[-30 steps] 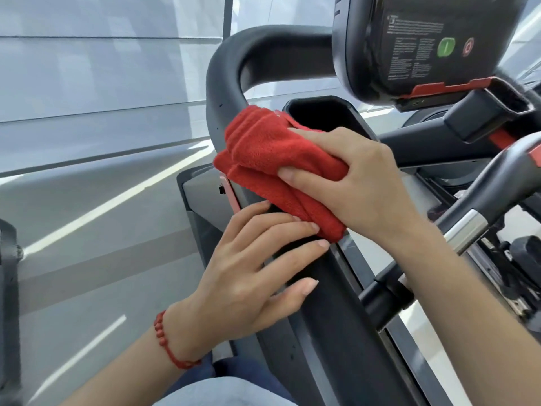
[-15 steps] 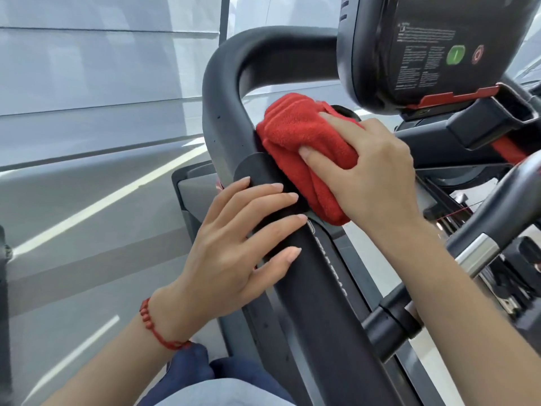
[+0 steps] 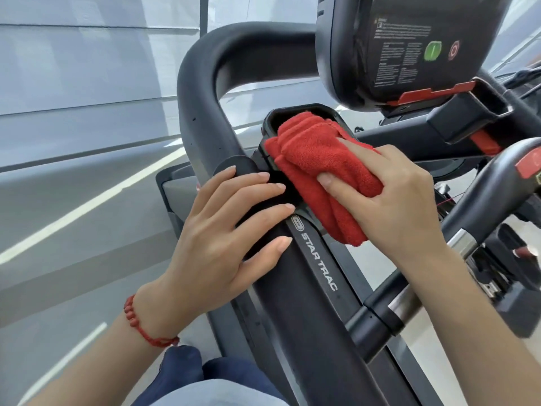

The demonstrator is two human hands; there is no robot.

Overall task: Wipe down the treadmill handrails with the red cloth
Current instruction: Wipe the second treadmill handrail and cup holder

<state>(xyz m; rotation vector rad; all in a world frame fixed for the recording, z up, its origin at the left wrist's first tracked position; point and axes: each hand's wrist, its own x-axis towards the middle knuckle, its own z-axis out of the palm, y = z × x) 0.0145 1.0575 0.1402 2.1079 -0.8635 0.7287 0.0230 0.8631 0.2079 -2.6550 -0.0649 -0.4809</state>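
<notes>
The folded red cloth [image 3: 319, 168] lies against the black side tray [image 3: 272, 121] of the treadmill, just right of the curved black handrail [image 3: 202, 92]. My right hand [image 3: 395, 200] grips the cloth from the right, thumb pressed on its folds. My left hand [image 3: 225, 230] rests flat with straight fingers on the black upright bar [image 3: 292, 303] marked STAR TRAC, just below the cloth. Part of the tray is hidden under the cloth.
The console [image 3: 409, 48] with a green and a red button hangs above right. A silver-and-black inner grip bar [image 3: 456, 244] crosses at the right under my right forearm. Grey floor with white lines [image 3: 73, 212] lies to the left.
My right hand has slid the cloth off the handrail's bend, rightward onto the side tray. My left hand has stayed on the upright bar, shifting slightly up it.
</notes>
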